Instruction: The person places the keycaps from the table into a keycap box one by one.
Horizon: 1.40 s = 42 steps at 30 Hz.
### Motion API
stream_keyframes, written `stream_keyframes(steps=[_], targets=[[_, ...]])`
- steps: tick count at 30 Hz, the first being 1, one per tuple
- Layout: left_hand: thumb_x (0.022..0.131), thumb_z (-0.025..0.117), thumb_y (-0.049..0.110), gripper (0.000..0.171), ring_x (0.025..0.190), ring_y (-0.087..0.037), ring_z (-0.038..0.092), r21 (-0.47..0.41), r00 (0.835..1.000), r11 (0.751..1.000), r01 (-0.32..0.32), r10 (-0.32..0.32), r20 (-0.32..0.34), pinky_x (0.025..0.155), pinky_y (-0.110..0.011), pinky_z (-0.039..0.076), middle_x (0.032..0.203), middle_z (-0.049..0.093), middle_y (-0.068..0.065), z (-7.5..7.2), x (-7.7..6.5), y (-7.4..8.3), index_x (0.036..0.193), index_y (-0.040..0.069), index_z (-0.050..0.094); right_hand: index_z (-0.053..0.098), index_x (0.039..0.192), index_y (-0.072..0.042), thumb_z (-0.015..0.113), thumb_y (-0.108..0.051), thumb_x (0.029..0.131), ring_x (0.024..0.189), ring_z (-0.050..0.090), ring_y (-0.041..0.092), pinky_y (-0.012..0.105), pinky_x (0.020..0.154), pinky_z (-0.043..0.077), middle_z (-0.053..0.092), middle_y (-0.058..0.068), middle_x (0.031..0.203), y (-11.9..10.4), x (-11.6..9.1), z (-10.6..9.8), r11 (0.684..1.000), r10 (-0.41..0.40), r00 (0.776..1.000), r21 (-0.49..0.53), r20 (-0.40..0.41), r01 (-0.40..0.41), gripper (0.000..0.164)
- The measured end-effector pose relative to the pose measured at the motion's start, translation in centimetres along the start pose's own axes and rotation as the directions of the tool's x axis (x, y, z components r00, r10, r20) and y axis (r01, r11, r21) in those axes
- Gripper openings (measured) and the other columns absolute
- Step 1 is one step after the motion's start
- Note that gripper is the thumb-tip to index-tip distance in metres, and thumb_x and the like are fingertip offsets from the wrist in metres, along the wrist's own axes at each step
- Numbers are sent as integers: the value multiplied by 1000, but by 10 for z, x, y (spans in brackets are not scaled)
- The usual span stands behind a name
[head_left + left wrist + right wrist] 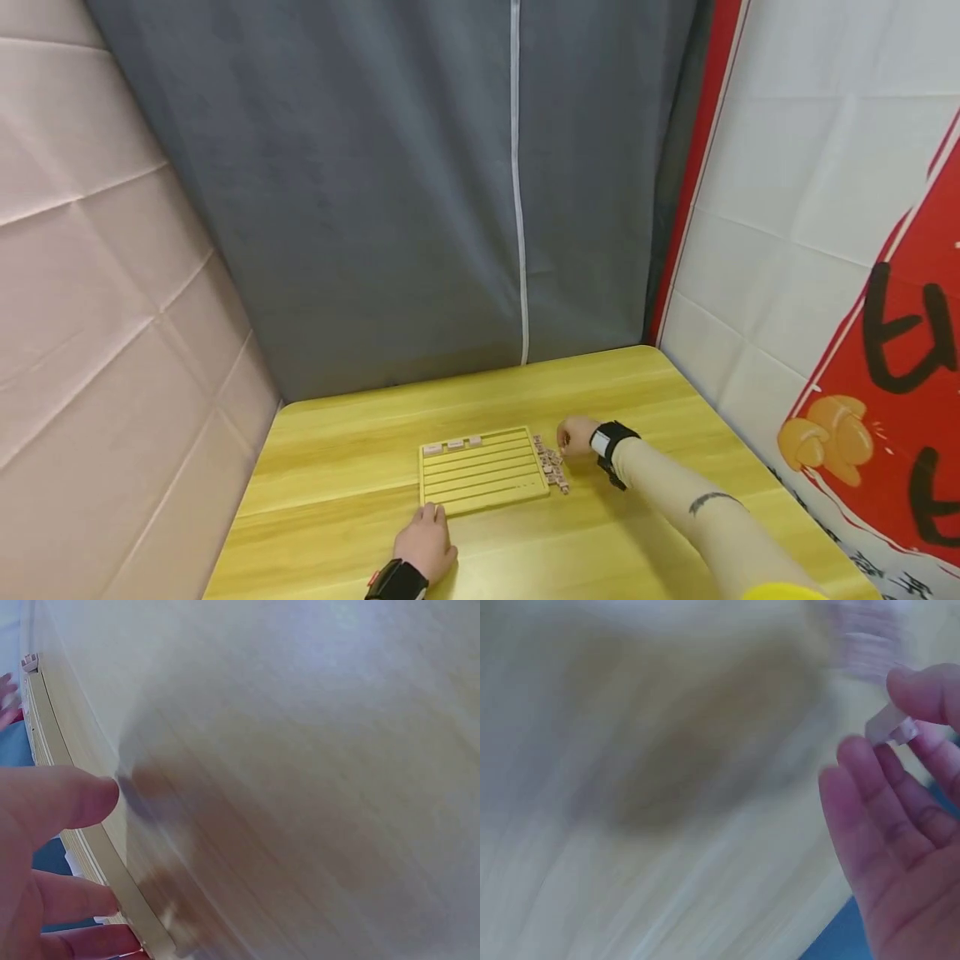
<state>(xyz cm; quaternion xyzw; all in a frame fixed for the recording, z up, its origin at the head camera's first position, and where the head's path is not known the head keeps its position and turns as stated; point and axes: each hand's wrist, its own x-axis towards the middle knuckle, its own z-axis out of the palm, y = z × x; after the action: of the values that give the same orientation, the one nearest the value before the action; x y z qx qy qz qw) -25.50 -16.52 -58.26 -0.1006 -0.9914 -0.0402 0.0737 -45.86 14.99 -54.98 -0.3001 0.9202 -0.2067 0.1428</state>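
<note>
Left hand (426,540): pretty relaxed, not gripping anything; fingers just touching the near left corner of the ridged tray (487,477), with the thumb sticking out to the side in the left wrist view
Right hand (576,437): pinching one little tile (887,724) between thumb and fingers, with the outer fingers only gently bent; just to the right of the loose pile (551,467)
Tile in those fingers: small, pale and blocky, clearest in the right wrist view; too blurry there to read any marking
Ridged tray: yellowish, rectangular, split into long rows; lying flat and a bit skewed on the wooden table (322,475), between both hands
Pale blocks (455,444): three of them, all in the tray's far row, spaced out from the far left corner to about the middle
Loose pile: a bunch of pinkish-brown bits strung along right beside the tray's right edge; too tiny to count, tbh
Wrists: black strap (397,581) on the left, another black strap (613,442) on the right
Backdrop: grey curtain (405,208) with a white strip (517,167) running down, creased pale panel (90,267) on the left, red-and-white banner (918,392) with black lettering on the right
</note>
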Motion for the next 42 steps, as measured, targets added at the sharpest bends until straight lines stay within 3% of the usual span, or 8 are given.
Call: stream_keyframes(steps=[3, 9, 14, 19, 24, 28, 32, 42], targets=[[74, 76, 32, 63, 102, -38, 59, -6, 1000, 1000, 7, -7, -12, 60, -45, 57, 105, 55, -21, 1, -1, 0, 118, -12, 62, 65, 102, 6, 63, 3, 78, 71, 58, 17, 32, 64, 53, 61, 7, 87, -2, 11, -19, 929, 54, 998, 366, 35, -63, 24], [74, 76, 30, 62, 102, -37, 58, -13, 1000, 1000, 2, -2, -22, 56, -45, 56, 105, 55, -20, 0, -1, -1, 117, -12, 62, 52, 124, 17, 53, 3, 87, 81, 65, 20, 38, 81, 56, 62, 28, 107, -14, 37, -40, 592, 86, 991, 795, 106, -136, 40], [74, 76, 31, 63, 103, -37, 58, -7, 1000, 1000, -7, 7, -18, 56, -44, 56, 108, 56, -21, -3, -1, 3, 119, -11, 61, 50, 124, 20, 55, 5, 87, 77, 65, 17, 36, 79, 56, 65, 16, 95, -30, 49, -40, 543, 95, 993, 833, 63, -105, 40], [74, 77, 32, 63, 103, -36, 58, 16, 1000, 1000, -13, 13, -11, 59, -42, 57, 107, 56, -19, -5, 0, 8, 119, -10, 61, 56, 110, 19, 62, 14, 79, 71, 65, 20, 36, 70, 58, 61, 13, 85, -44, 61, -26, 595, 151, 988, 801, -34, -63, 32], [75, 77, 33, 64, 104, -36, 58, 29, 1000, 999, -24, 24, 6, 69, -42, 57, 110, 56, -20, -4, -1, 12, 120, -10, 61, 63, 87, 5, 68, 10, 76, 59, 66, 22, 38, 58, 58, 64, 10, 72, -53, 65, -6, 850, 103, 978, 527, -179, 7, 13], [74, 77, 33, 63, 102, -35, 59, 38, 999, 999, -35, 35, -5, 73, -41, 57, 107, 56, -19, -2, -3, 16, 118, -10, 62, 66, 79, -4, 73, 5, 73, 59, 59, 15, 32, 57, 53, 63, 2, 70, -56, 64, 9, 970, -31, 961, 226, -274, 95, 13], [74, 77, 34, 64, 103, -35, 59, 53, 999, 998, -42, 44, -22, 76, -40, 57, 107, 57, -18, 1, -6, 19, 119, -9, 63, 69, 77, -9, 77, 2, 73, 66, 48, 13, 29, 63, 44, 57, -3, 71, -56, 64, 22, 990, -71, 945, 91, -321, 105, 14], [75, 77, 36, 66, 108, -35, 58, 58, 999, 997, -52, 52, -5, 84, -40, 54, 113, 57, -19, -6, -15, 30, 122, -7, 61, 69, 84, -9, 77, -8, 80, 70, 53, 16, 35, 66, 48, 61, 0, 78, -63, 50, 43, 996, 63, 947, 80, -316, -40, 9]])
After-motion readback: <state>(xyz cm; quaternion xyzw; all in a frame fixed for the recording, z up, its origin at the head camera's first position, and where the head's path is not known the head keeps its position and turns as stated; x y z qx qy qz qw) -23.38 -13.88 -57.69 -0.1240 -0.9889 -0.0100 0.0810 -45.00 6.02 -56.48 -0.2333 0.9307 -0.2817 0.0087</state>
